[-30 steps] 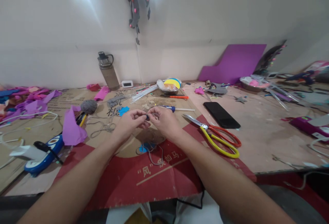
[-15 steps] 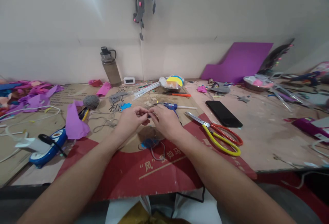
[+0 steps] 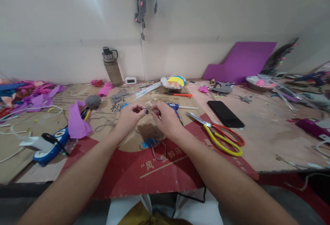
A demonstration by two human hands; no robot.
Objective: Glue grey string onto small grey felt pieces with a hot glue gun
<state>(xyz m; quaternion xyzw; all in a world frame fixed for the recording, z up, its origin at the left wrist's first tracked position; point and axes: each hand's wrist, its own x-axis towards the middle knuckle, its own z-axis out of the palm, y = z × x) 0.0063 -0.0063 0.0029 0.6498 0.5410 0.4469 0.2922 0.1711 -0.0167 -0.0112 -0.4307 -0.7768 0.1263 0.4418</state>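
My left hand (image 3: 129,117) and my right hand (image 3: 166,119) meet above the middle of the table, fingertips pinched together. Between the fingertips sits a small dark piece (image 3: 146,111), with a thin grey thread running from it toward my right fingers. Under my hands lies a blue felt shape with a loop of grey yarn (image 3: 151,145) on the red-and-brown cardboard (image 3: 144,173). A blue glue gun (image 3: 174,107) lies just behind my right hand.
Yellow-and-red scissors (image 3: 219,137) and a black phone (image 3: 226,114) lie to the right. A grey yarn ball (image 3: 93,102), purple felt (image 3: 76,121) and a blue device (image 3: 50,146) are at left. A water bottle (image 3: 112,67) and a purple foam sheet (image 3: 239,62) stand by the wall.
My hands have stayed together working the small dark piece, shifting slightly upward; the view has drifted a little.
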